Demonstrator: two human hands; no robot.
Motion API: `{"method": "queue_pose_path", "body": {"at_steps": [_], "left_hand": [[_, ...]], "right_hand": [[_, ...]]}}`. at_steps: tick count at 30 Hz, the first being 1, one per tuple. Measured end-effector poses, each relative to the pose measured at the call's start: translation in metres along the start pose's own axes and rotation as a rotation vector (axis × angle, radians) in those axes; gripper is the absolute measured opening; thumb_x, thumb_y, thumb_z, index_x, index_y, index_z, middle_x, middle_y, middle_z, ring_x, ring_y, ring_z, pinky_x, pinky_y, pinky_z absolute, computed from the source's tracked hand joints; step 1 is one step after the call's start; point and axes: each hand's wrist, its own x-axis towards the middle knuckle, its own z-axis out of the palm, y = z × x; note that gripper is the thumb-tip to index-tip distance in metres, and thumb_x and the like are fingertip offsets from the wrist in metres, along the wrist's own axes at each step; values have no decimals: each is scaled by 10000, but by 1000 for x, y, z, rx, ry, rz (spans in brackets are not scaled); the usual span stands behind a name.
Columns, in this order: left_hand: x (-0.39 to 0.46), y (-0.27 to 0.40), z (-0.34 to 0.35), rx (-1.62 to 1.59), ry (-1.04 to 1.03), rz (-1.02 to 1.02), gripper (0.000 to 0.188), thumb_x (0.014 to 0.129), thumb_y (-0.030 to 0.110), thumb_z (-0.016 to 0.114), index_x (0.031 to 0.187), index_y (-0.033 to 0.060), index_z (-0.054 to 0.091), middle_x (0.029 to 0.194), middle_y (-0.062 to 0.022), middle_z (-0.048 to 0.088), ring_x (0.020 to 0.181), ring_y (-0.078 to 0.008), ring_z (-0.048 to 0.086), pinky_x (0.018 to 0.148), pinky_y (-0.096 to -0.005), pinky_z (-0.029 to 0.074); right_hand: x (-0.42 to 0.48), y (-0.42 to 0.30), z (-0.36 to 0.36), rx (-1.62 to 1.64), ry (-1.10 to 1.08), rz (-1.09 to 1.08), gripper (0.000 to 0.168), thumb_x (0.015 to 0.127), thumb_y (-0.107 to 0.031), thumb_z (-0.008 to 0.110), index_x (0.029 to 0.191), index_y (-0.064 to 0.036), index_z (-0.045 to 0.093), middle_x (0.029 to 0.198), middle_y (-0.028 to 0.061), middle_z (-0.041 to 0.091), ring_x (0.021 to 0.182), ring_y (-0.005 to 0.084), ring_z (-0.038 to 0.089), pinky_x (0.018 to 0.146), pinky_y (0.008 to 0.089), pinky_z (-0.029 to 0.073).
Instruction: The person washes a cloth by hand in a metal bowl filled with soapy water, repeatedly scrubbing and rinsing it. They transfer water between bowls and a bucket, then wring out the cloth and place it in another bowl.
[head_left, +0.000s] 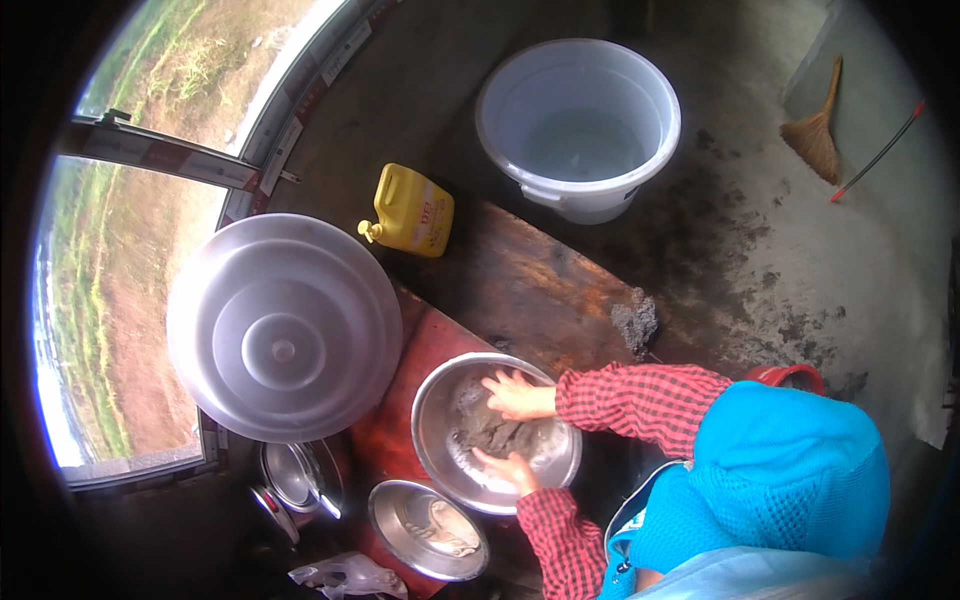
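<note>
A wide stainless steel basin stands before me, holding cloudy water and a soft, wet grey-brown mass. Over its far right side is my right hand, fingers spread and nothing gripped in them. My left hand reaches in across the near rim, fingers apart, fingertips at the edge of the mass. Red-checked sleeves cover both arms. Close to the basin, a smaller steel bowl contains a pale, cloth-like piece. What the mass is made of I cannot tell.
A large translucent plastic lid lies left, near the window. Beyond are a yellow pump jug and a white plastic tub with water. A crumpled grey lump sits on the wooden board. Steel pots, a plastic bag and a broom are around.
</note>
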Motion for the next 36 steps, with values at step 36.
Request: {"method": "queue_pose_path", "body": {"at_steps": [36], "left_hand": [[24, 24, -26, -1344, -609, -703, 455, 905, 364, 434, 1243, 61, 417, 1225, -131, 481, 1137, -288, 456, 885, -496, 411]], "right_hand": [[30, -68, 41, -18, 204, -2, 187, 766, -231, 528, 812, -56, 575, 753, 80, 576, 682, 244, 582, 605, 372, 464]]}}
